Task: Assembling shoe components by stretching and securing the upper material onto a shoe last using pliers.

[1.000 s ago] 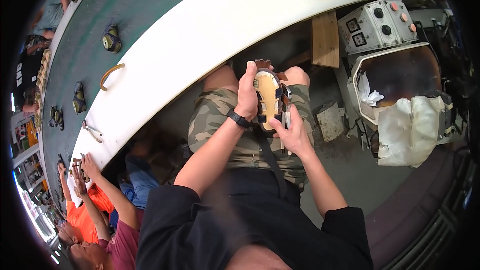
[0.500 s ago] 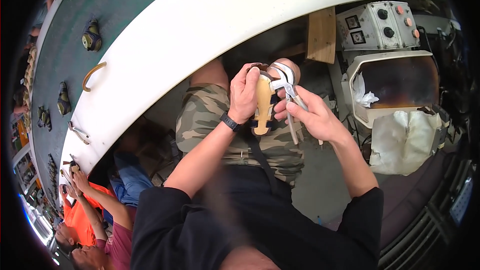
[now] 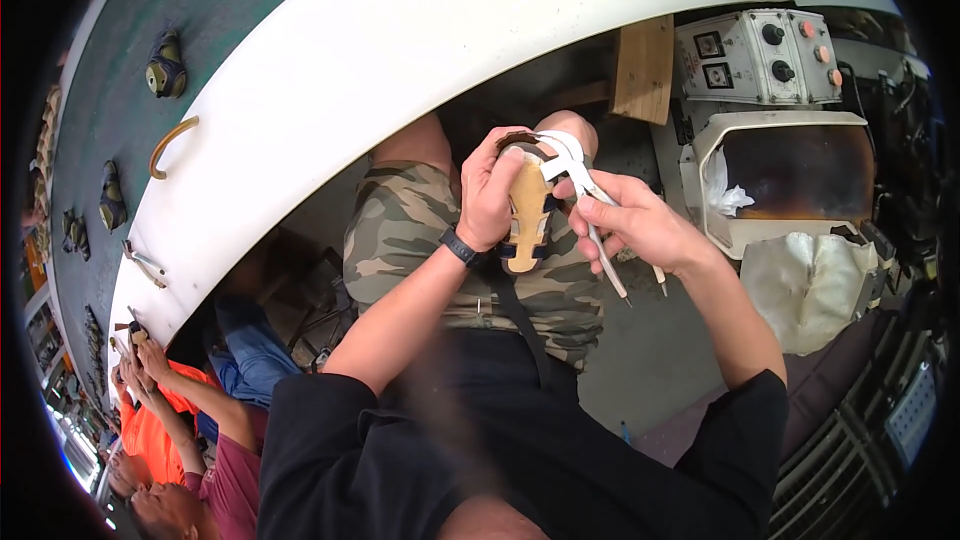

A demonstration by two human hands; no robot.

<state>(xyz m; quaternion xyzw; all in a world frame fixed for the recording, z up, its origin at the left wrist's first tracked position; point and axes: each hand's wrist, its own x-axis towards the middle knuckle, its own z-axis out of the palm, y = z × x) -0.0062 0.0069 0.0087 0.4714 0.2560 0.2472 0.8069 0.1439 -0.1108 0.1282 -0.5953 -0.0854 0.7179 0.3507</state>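
Over my lap, my left hand (image 3: pixel 488 195) is closed around an unfinished sandal (image 3: pixel 526 210), its tan underside facing up and dark straps along its sides. My left thumb presses on the underside near its far end, where a brown edge shows. In my right hand (image 3: pixel 635 220) is a pair of lasting pincers (image 3: pixel 572 162) with pale metal jaws and two long handles. The jaws lie against the sandal's far right edge; whether they grip the material I cannot tell. My right fingers wrap around the handles, which stand somewhat apart.
A white curved bench (image 3: pixel 330 70) runs in front of me, with a curved tan strip (image 3: pixel 172 147) and another pincers-like tool (image 3: pixel 143 262) on it. Beyond lies a green belt (image 3: pixel 225 5) carrying several shoes. Right stands a control box (image 3: pixel 745 60) above an open machine (image 3: pixel 790 165). Co-workers (image 3: pixel 225 470) sit left.
The pincers have turned, their handle ends swinging to the right, away from the sandal. The sandal's underside now shows flatter and more fully. My left hand keeps its hold.
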